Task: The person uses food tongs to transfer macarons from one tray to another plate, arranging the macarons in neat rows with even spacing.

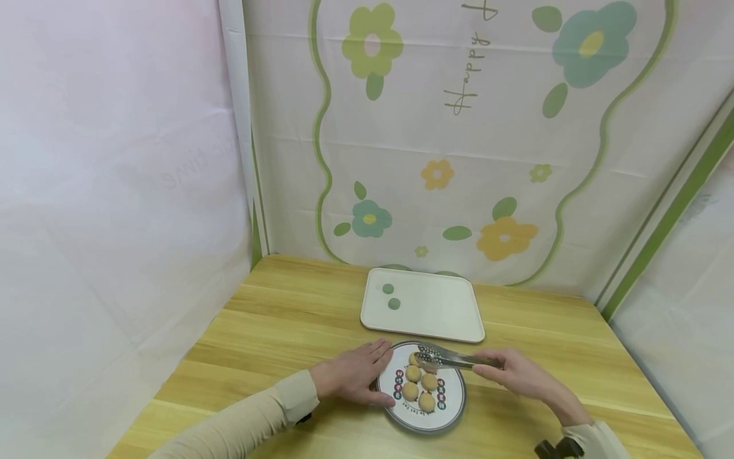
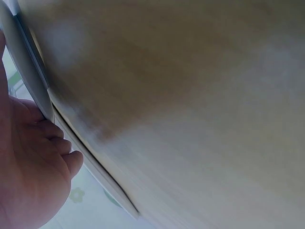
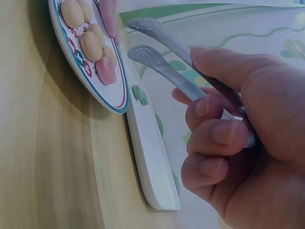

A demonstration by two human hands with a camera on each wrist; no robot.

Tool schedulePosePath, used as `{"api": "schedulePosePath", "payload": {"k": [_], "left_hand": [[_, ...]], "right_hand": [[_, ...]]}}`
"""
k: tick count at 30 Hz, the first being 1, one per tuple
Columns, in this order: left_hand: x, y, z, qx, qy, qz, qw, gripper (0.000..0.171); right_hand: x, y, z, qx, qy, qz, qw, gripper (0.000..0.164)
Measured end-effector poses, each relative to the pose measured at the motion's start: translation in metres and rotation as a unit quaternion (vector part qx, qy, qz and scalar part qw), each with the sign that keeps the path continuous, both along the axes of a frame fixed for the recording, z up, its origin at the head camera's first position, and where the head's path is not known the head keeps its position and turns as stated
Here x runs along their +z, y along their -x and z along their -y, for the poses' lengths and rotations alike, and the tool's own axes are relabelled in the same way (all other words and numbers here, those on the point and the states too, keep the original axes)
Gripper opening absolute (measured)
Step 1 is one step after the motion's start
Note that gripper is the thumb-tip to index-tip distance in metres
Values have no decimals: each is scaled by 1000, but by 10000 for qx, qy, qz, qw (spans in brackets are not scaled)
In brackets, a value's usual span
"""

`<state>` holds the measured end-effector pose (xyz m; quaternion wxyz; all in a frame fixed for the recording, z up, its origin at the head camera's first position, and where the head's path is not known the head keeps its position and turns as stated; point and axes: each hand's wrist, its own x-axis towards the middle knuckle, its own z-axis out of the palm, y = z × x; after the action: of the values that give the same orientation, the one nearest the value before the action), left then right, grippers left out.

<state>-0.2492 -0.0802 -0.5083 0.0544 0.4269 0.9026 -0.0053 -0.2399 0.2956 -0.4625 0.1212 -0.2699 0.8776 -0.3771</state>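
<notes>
A round plate with a dark rim lies near the middle of the table, bearing several tan macarons. A pink macaron also shows on it in the right wrist view. My left hand rests along the plate's left edge, thumb on the near part and fingers on the far part. In my right hand I hold metal tongs with perforated tips. Those tips are apart, above the far side of the plate, with nothing between them in the right wrist view.
Behind the plate lies a white rectangular tray. Two green macarons sit at its left end. The wooden table meets a flower-printed cloth at the back, and pale sheets hang at both sides.
</notes>
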Motion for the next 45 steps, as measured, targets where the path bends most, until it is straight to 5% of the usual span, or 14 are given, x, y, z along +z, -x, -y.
{"api": "schedulePosePath", "payload": {"k": [22, 45], "left_hand": [[0, 1, -1, 75, -28, 60, 10000, 107], [-3, 0, -1, 24, -25, -79, 10000, 108]], "right_hand": [[6, 17, 27, -1169, -272, -615, 9909, 33], [3, 49, 54, -1147, -770, -1399, 9805, 35]]}}
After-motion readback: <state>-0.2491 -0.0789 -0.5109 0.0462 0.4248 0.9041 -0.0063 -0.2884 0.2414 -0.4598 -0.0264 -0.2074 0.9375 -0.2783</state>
